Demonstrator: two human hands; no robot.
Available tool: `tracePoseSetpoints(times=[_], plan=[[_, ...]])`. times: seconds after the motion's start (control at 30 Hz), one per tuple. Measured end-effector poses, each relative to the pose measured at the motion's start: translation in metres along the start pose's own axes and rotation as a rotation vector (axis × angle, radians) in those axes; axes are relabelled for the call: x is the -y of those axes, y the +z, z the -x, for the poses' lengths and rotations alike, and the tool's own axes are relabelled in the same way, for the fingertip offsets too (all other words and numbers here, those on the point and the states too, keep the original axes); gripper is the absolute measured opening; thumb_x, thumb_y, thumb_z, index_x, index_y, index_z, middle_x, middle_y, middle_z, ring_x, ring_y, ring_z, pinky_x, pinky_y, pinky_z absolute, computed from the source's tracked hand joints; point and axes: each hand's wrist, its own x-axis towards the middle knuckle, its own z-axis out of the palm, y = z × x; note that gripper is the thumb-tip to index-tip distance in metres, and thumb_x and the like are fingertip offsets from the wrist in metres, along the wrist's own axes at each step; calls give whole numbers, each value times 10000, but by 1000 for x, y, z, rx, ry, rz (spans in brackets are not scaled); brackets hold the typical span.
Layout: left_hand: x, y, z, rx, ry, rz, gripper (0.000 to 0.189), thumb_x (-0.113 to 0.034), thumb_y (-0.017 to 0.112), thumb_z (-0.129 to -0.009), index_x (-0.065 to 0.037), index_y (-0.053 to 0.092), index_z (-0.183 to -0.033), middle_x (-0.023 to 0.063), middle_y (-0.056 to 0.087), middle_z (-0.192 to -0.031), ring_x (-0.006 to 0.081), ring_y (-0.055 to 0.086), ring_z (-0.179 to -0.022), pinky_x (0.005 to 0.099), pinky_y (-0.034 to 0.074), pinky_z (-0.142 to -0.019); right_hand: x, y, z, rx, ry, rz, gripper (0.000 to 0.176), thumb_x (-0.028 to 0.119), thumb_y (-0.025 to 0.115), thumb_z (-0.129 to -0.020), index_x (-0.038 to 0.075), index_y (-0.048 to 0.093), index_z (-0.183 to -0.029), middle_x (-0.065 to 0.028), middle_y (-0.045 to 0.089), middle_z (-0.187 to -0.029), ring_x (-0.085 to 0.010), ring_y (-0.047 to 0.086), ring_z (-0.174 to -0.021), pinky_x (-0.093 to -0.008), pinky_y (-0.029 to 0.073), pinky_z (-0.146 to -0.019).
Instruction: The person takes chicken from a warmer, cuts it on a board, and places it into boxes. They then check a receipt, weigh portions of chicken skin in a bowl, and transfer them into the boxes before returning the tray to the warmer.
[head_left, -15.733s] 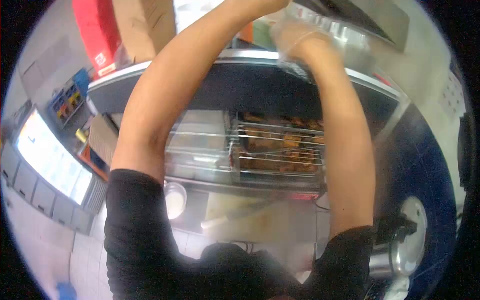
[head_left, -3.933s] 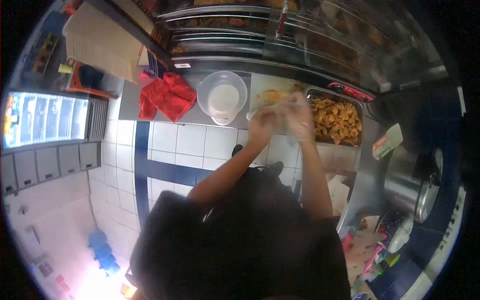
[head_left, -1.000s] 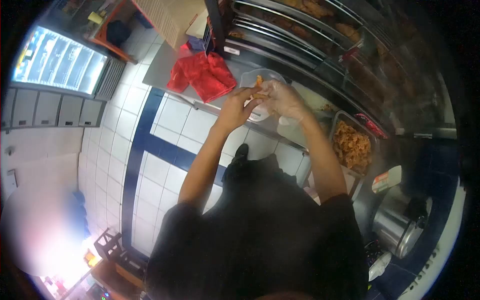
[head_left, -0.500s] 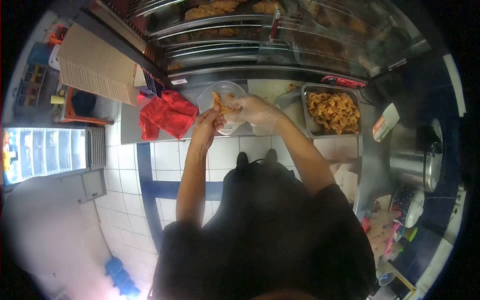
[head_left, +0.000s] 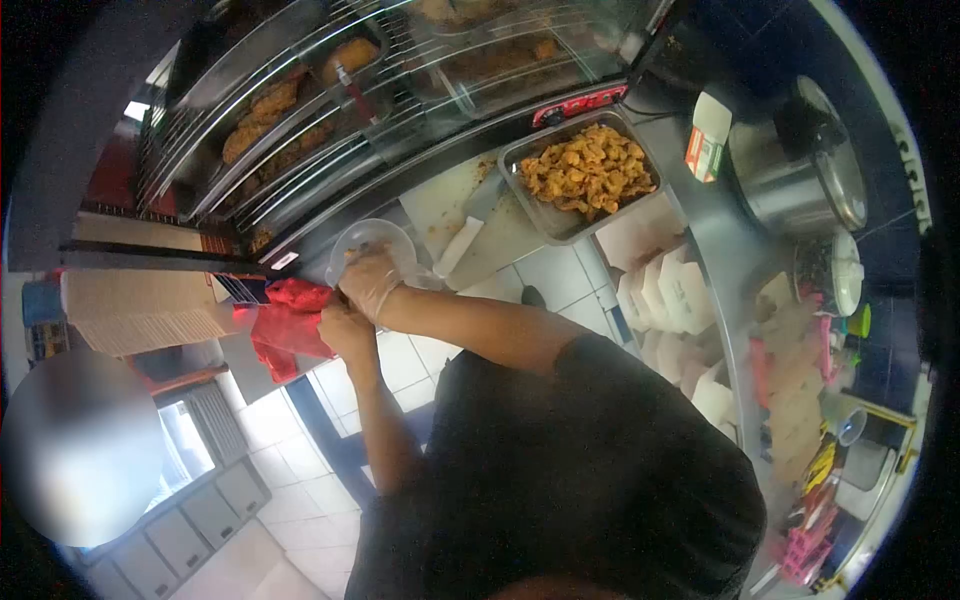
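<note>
My right hand (head_left: 370, 280), in a clear plastic glove, reaches over the rim of a translucent plastic bowl (head_left: 398, 240). Brown fried chicken (head_left: 372, 247) shows at its curled fingertips inside the bowl. Close below it, my left hand (head_left: 345, 326) is bare and closed, beside the red cloth (head_left: 283, 335). What its fingers hold, if anything, is hidden. To the right of the bowl, a white-handled knife (head_left: 460, 246) lies on a pale cutting board (head_left: 425, 212). A metal tray (head_left: 520, 195) heaped with fried chicken pieces (head_left: 588, 170) stands farther right.
A glass heated cabinet (head_left: 400, 130) with wire racks of fried food rises behind the counter. White takeaway boxes (head_left: 670, 290) stand below the tray. At right are a large steel pot (head_left: 780, 170) and a small carton (head_left: 707, 140). Brown cardboard (head_left: 140, 300) sits at left.
The view has turned and shifted right. My hands, formerly raised with a fried piece between them, have separated; the gloved right hand is lower in the bowl, the left beside the cloth.
</note>
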Motion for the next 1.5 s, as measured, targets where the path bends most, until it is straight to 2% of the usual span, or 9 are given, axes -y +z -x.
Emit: tracePoseSetpoints(times=[0.37,0.47,0.53,0.7,0.77,0.87,1.07,1.17,1.5], plan=[[1,4,-23,292,2,-27,483,-510,617,-893,-70,742,-1045,199,719,-859,398,703,-839,480,544,-749,-68,0,-5,-264,-234,-219,249,290,683,-808,52,740,-857,-202,707,-882,-351,700,-818,-474,546,-695],[0,2,-23,284,-69,30,558,-506,601,-914,-5,692,-1143,199,723,-924,396,698,-904,473,545,-798,-89,-120,40,219,74,-77,181,194,714,-730,28,709,-803,-204,678,-830,-355,678,-772,-442,534,-650],[-7,-22,-16,204,-142,53,526,-466,587,-931,2,686,-1151,208,720,-940,393,698,-912,470,546,-806,-151,-130,115,-211,149,-182,252,213,587,-878,11,673,-1000,-184,664,-841,-316,671,-813,-451,520,-733],[-11,-40,21,175,-179,327,286,-237,596,-922,-54,702,-1115,198,716,-843,374,706,-766,437,552,-684,-284,-86,167,215,492,471,185,126,538,-892,34,687,-834,-125,629,-721,-324,649,-666,-480,522,-623],[-32,-36,40,261,-111,510,288,-221,590,-920,-48,695,-1125,182,716,-810,363,705,-719,427,550,-674,-319,-63,185,51,180,691,240,181,555,-913,33,732,-844,-154,703,-818,-335,698,-710,-484,558,-645],[-68,-36,68,491,-99,533,292,-217,596,-936,-37,678,-1151,182,721,-852,306,713,-720,402,552,-687,-267,-113,142,522,447,668,189,177,575,-953,18,671,-985,-151,715,-968,-284,696,-910,-423,572,-798],[-84,-48,88,557,-90,652,306,-220,612,-942,-28,659,-1176,199,717,-919,312,717,-773,400,553,-720,-254,-149,163,-155,157,-130,328,242,612,-957,-4,668,-1166,-132,718,-1011,-232,677,-939,-343,526,-828],[-68,-49,97,602,-5,614,310,-229,626,-933,-35,660,-1172,202,710,-934,361,700,-814,432,544,-741,-208,-172,145,-34,533,-449,276,210,610,-948,31,679,-1146,-189,687,-1119,-296,692,-958,-394,532,-839],[-78,-57,112,689,210,537,299,-227,614,-942,-50,651,-1180,220,689,-979,406,675,-862,461,530,-774,-87,-53,9,439,139,-443,330,322,624,-915,46,713,-1071,-133,700,-794,-223,682,-753,-370,527,-710]])
